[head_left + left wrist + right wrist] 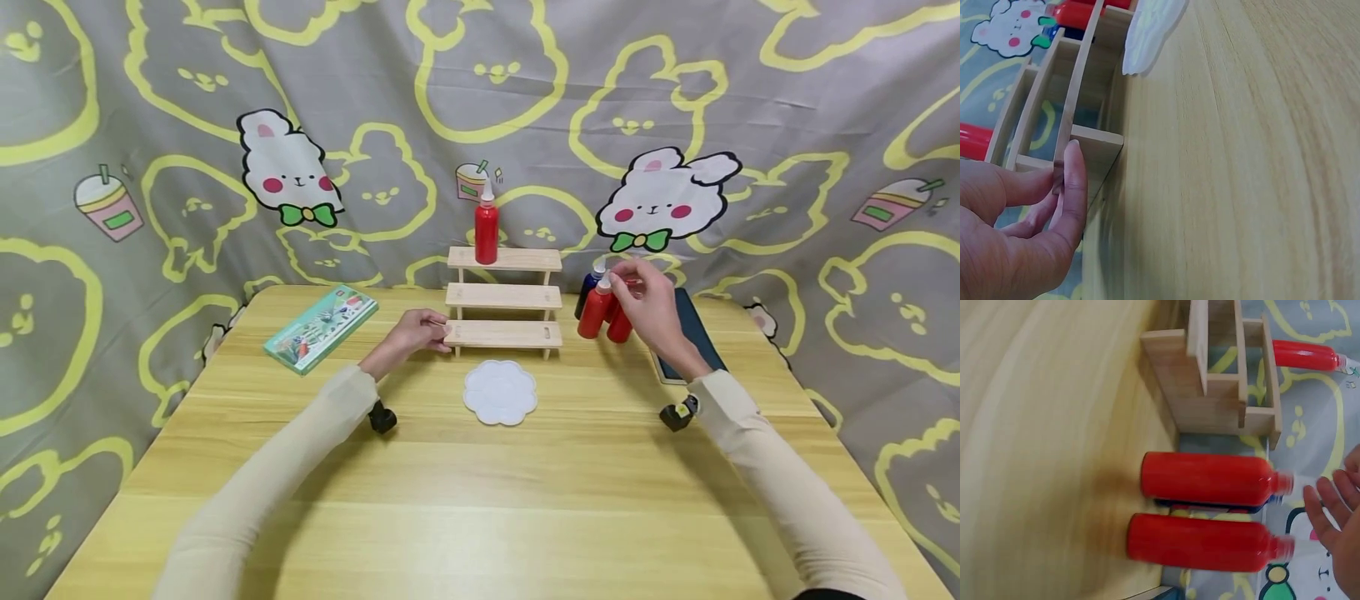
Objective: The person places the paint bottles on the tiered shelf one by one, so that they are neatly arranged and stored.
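Observation:
My left hand (418,331) pinches the left end of the lowest step of a three-tier wooden display stand (502,333). In the left wrist view, thumb and fingers (1074,181) lie on either side of that board. A red squeeze bottle (487,233) with a white pointed nozzle stands on the top tier. To the stand's right are two more red bottles (595,312) (1210,542), upright on the table. A dark blue bottle (588,293) is partly hidden behind them. My right hand (647,304) is at the nozzles, its fingers (1329,506) loosely extended beside the nearer bottle's tip.
A white flower-shaped mat (500,392) lies in front of the stand. On the left is a green illustrated box (321,328); on the right, a dark flat tray-like panel (699,333) lies partly under my right hand. A patterned curtain (375,167) hangs behind the wooden table (480,500).

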Demonstrator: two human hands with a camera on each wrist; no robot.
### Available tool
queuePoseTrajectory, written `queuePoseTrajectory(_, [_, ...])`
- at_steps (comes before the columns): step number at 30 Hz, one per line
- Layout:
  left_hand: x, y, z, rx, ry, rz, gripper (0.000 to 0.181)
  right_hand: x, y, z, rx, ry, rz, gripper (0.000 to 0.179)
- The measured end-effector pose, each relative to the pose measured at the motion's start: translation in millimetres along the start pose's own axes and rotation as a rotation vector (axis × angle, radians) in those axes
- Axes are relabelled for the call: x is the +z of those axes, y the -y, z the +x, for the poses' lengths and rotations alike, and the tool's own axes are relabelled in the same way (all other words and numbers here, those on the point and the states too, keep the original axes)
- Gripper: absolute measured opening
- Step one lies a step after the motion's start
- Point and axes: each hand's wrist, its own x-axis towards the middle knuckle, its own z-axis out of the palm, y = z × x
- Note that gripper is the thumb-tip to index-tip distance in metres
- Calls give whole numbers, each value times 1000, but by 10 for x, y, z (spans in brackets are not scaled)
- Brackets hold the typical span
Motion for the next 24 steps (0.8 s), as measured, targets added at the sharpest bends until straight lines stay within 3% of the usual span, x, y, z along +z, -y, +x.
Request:
queuePoseTrajectory(5, [4,15,12,14,-1,1,38,-46,-109,-84,-70,-137,15,16])
queuePoseTrajectory(9, [12,8,-9,20,-1,5,38,-87,-156,-153,-22,-189,26,20])
queuePoseTrajectory(14, [17,18,-12,28,-1,-2,38,-142,-248,-201,56,-194,-4,26])
queuePoseTrajectory(18, [15,16,-10,26,0,-3,37,-180,-340,-222,119,-111,-6,37])
queuePoseTrajectory(24, [14,26,-8,20,0,-5,37,-225,-432,-263,247,160,-22,56])
